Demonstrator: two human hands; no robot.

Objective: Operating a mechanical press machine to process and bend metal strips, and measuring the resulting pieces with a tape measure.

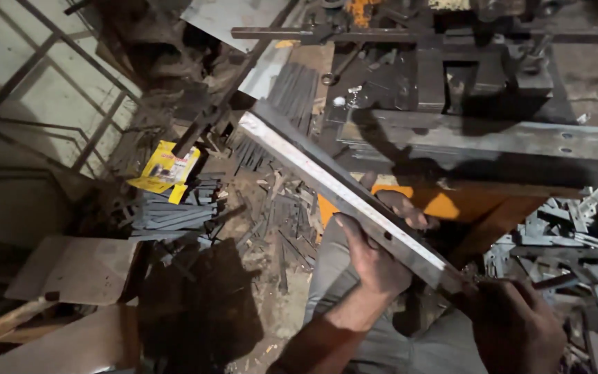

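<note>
Gripping long steel bar (pixel 340 190): left hand (pixel 375 260) wrapped mid-span, right hand (pixel 517 325) apparently clamps its near end. Far end could swing into press table (pixel 479 142).

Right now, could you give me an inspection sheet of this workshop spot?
Surface: dirt floor, littered with metal offcuts.
Job's things: long flat steel bar, tilted, held at its near part.
Clutter: stacked metal strips; yellow packet; heavy steel bench with a press.
Fingers: left hand wraps the bar's edge; right hand grips its near end.
Cables: nothing seen.
Surroundings: metal frame against the wall, dim light.
</note>
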